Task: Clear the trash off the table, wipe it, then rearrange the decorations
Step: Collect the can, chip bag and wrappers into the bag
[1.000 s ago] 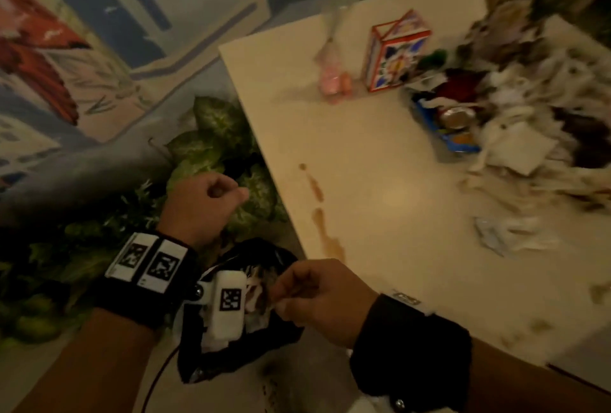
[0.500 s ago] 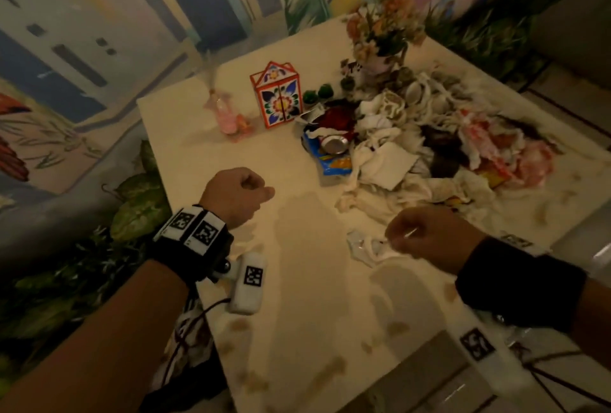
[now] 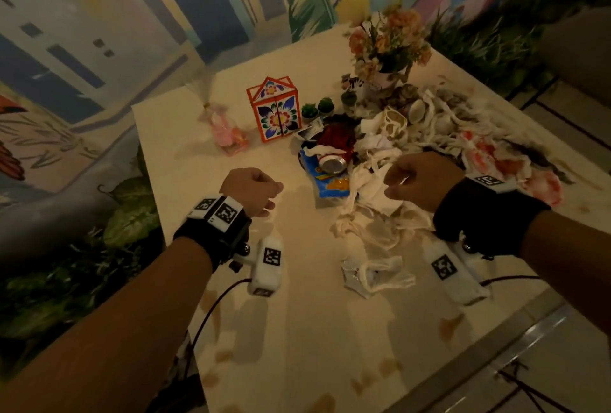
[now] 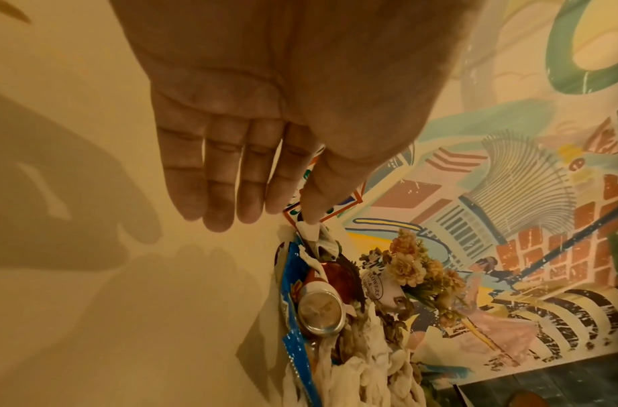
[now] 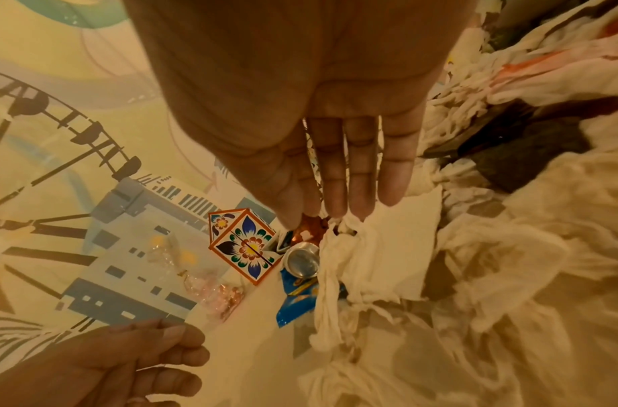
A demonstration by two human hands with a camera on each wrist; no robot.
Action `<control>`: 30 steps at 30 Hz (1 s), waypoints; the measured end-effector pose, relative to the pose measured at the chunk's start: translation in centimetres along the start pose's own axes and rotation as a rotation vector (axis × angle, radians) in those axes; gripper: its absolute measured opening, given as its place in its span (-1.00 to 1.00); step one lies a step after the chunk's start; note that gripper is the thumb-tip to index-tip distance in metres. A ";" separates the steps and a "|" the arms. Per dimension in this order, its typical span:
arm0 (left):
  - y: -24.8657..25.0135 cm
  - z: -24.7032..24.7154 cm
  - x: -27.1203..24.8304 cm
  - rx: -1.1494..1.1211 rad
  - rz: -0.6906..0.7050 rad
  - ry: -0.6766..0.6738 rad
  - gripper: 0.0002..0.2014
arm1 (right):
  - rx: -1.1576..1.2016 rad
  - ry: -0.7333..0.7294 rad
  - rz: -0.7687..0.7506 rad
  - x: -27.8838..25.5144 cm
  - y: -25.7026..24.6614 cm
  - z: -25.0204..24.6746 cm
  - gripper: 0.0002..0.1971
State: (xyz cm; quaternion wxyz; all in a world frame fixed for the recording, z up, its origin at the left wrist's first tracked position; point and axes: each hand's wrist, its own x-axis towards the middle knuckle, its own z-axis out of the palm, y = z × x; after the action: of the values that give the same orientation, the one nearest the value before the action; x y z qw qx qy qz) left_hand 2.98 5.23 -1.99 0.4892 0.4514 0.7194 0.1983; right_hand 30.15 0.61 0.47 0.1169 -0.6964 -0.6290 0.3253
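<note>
A pile of crumpled white tissues [image 3: 380, 194] covers the right half of the cream table [image 3: 297, 330], with a crushed can [image 3: 332, 164] and a blue wrapper [image 3: 330, 186] at its left edge. My right hand [image 3: 420, 181] hangs over the pile, fingers straight in the right wrist view, tips at a tissue [image 5: 338, 247]; it [image 5: 321, 214] holds nothing. My left hand [image 3: 253, 191] hovers over bare table left of the wrapper, fingers straight and empty [image 4: 265, 217]. Decorations stand behind: a floral house box [image 3: 276, 111], a flower vase [image 3: 386, 45], a pink candy bag [image 3: 228, 133].
A loose crumpled wrapper [image 3: 373, 272] lies alone near the front. Brown stains [image 3: 449, 326] dot the near tabletop. Small green potted plants [image 3: 317, 108] sit beside the box. Leafy plants [image 3: 129, 214] fill the space left of the table, under a painted wall.
Both hands have come up from the black bag beside the table to above the tabletop. The right hand has moved forward from the loose wrapper to the tissue pile.
</note>
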 end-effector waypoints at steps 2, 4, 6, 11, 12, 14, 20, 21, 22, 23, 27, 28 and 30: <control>0.1 0.5 0.5 0.001 -0.010 0.000 -0.86 | -0.021 -0.008 -0.001 1.0 0.0 -0.1 -0.85; 0.3 1.2 1.0 0.002 -0.027 0.000 -0.87 | -0.024 -0.017 0.018 1.7 0.3 -0.1 -0.83; 0.8 2.1 1.6 0.006 -0.051 0.002 -0.87 | -0.038 -0.042 0.023 2.5 0.8 0.0 -0.81; 1.8 5.1 4.4 -0.015 -0.143 0.021 -0.78 | -0.146 -0.120 0.029 4.9 2.1 -0.1 -0.64; 2.0 5.9 5.1 -0.027 -0.161 0.027 -0.75 | -0.180 -0.132 0.020 5.2 2.2 -0.1 -0.57; 3.2 7.0 5.1 -0.005 -0.139 0.057 -0.70 | -0.298 -0.192 -0.016 5.5 2.1 0.3 -0.34; 6.0 9.3 4.8 -0.057 -0.103 0.161 -0.27 | -0.550 -0.306 -0.116 5.6 2.8 2.4 0.08; 6.2 9.6 5.1 -0.068 -0.123 0.169 -0.14 | -0.569 -0.328 -0.126 5.5 3.0 2.6 0.08; 6.5 9.7 5.0 -0.072 -0.143 0.175 -0.06 | -0.578 -0.343 -0.139 5.5 3.0 2.8 0.07; 6.5 9.9 5.4 -0.093 -0.175 0.177 -0.01 | -0.575 -0.353 -0.159 5.7 3.2 3.0 0.04; 7.0 10.4 5.4 -0.060 -0.231 0.214 -0.22 | -0.564 -0.365 -0.210 6.3 3.4 3.2 -0.09; 6.9 10.5 5.5 -0.037 -0.224 0.226 -0.37 | -0.558 -0.364 -0.221 6.4 3.4 3.2 -0.11; 6.9 10.7 5.6 -0.003 -0.213 0.194 -0.51 | -0.514 -0.357 -0.231 6.7 3.4 3.0 -0.18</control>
State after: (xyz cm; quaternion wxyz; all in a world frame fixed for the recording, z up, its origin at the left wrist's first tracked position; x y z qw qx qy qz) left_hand 14.88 11.77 -4.64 0.4363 0.3504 0.8069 0.1893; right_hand 31.05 5.63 -5.83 -0.1385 -0.5593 -0.7756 0.2576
